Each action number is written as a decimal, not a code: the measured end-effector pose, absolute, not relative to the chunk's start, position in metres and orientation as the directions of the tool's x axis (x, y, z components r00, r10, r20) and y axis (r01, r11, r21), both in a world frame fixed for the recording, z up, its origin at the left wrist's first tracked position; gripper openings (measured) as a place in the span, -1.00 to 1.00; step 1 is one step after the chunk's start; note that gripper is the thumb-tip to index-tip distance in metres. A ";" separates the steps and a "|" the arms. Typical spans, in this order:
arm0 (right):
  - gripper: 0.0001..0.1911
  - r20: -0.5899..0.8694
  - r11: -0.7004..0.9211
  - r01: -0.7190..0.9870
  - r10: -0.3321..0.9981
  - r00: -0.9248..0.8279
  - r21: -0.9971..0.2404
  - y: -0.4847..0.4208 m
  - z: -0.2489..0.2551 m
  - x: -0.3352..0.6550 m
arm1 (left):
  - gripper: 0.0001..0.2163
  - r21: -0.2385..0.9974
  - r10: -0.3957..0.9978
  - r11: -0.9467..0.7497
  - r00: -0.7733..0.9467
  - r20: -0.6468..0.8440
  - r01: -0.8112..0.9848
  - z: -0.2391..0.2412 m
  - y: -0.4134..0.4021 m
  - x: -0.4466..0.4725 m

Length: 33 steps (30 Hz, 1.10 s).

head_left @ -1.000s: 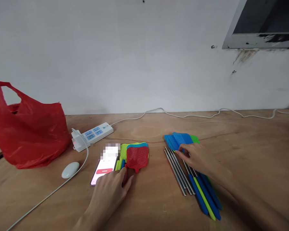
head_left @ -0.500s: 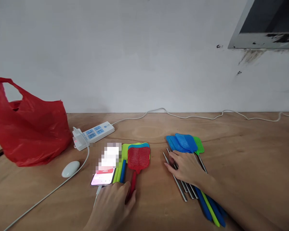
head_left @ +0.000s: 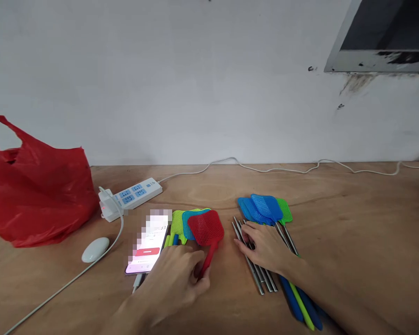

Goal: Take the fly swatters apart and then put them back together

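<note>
A red fly swatter (head_left: 206, 229) tops a small pile of green and blue swatters (head_left: 181, 223) on the wooden table (head_left: 352, 223). My left hand (head_left: 176, 279) is closed on the red swatter's handle, and the head is tilted to the right. My right hand (head_left: 265, 246) lies flat with fingers spread on several loose metal rods (head_left: 246, 253). Beside these lie blue and green swatters (head_left: 263, 208) with coloured grips (head_left: 300, 304).
A lit phone (head_left: 148, 244) lies left of the pile. A white power strip (head_left: 129, 197), a white puck (head_left: 95, 249) and cables sit at the left. A red plastic bag (head_left: 35, 186) stands at the far left. A white cable (head_left: 282, 168) runs along the wall.
My left hand has closed on the red swatter's handle and swung its head to the right. My right hand slid from the blue swatter heads down onto the metal rods.
</note>
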State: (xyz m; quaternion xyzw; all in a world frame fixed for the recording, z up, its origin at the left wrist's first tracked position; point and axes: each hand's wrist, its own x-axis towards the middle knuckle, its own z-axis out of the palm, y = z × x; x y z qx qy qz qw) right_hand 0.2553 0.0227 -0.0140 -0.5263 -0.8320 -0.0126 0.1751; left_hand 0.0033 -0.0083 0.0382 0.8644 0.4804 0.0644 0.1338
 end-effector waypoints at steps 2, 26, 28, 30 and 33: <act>-0.74 0.319 0.429 0.886 0.876 -0.362 -0.175 0.024 -0.014 0.255 | -0.80 0.272 0.838 -0.521 0.545 -0.015 0.809 0.035 0.000 0.006; -0.76 0.220 0.034 0.997 0.974 -0.050 0.076 0.020 0.000 0.263 | -0.74 0.220 0.833 -0.544 0.553 0.021 0.810 0.016 0.019 0.003; -0.79 0.229 0.046 0.997 0.971 -0.060 0.067 0.021 -0.001 0.260 | -0.74 0.219 0.834 -0.541 0.551 0.023 0.812 0.017 0.020 0.003; -0.81 0.241 0.044 0.997 0.969 -0.056 0.057 0.022 -0.003 0.258 | -0.74 0.220 0.836 -0.540 0.548 0.024 0.813 0.017 0.020 0.003; -0.85 0.262 0.034 0.998 0.964 -0.045 0.046 0.024 -0.006 0.257 | -0.74 0.221 0.836 -0.539 0.549 0.022 0.813 0.017 0.020 0.002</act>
